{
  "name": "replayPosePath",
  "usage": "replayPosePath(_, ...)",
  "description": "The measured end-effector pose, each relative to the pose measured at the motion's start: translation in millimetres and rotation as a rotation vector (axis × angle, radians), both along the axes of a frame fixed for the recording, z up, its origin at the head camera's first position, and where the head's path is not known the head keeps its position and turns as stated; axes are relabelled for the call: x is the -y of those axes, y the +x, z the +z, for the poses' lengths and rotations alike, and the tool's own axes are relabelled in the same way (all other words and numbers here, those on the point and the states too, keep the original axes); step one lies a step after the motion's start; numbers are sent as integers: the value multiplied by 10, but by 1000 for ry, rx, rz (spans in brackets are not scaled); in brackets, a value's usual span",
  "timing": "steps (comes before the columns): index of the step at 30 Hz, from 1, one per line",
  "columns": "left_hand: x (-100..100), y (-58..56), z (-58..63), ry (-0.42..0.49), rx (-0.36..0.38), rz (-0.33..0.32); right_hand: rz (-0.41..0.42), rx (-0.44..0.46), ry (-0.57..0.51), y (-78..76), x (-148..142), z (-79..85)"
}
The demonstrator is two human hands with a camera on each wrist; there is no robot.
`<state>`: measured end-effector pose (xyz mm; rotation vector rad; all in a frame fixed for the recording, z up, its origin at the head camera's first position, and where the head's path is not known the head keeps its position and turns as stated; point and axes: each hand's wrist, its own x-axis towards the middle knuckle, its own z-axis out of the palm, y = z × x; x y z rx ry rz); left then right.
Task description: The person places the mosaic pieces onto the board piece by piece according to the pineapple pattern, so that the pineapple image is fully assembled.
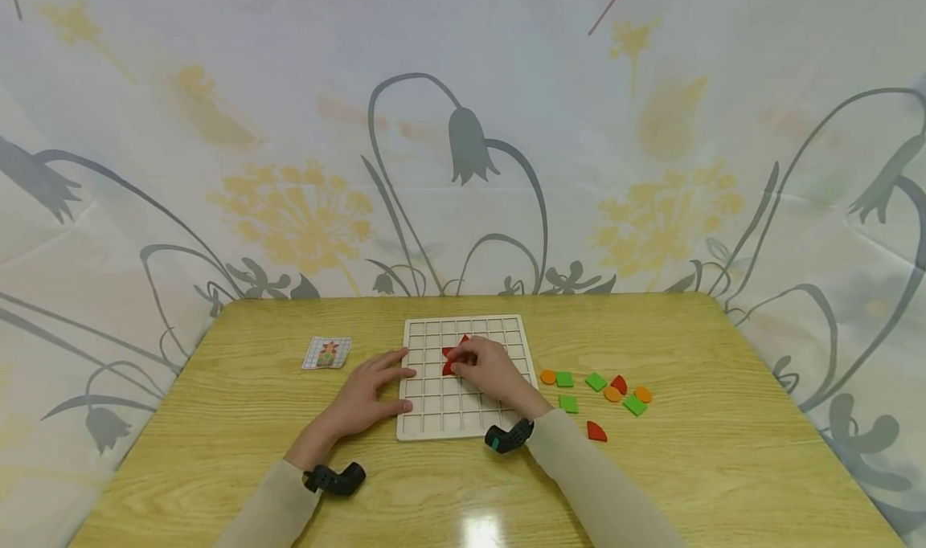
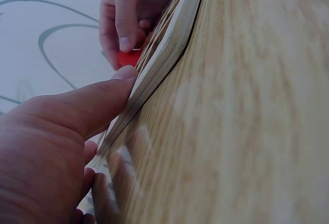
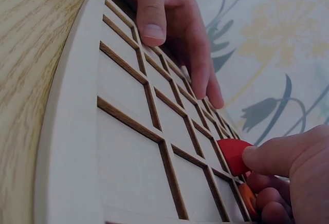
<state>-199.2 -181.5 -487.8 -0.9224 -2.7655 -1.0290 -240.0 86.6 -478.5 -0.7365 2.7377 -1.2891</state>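
A white board with a square grid (image 1: 434, 425) lies flat on the table. At its left edge is my left hand (image 1: 362, 397), fingers spread and loosely bent, with the fingertips at the rim. My right hand (image 1: 495, 369) is over the middle of the board and pinches a red quarter-circle tile (image 3: 231, 154) between thumb and fingers. More red tiles (image 1: 465, 340) show just past its fingertips. In the right wrist view an orange tile (image 3: 248, 199) sits in the grid beneath that hand, partly covered by the fingers.
A small pattern card (image 1: 327, 353) with a coloured figure lies left of the board. To the right are scattered several green square tiles (image 1: 568, 404), orange round tiles (image 1: 643, 394) and a red quarter-circle (image 1: 596, 431). A patterned cloth wall (image 1: 463, 235) borders the table.
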Motion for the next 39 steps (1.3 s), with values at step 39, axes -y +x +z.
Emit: replayPosePath(39, -4, 15, 23, 6, 11, -1, -55, 23, -194, -53, -307, 129)
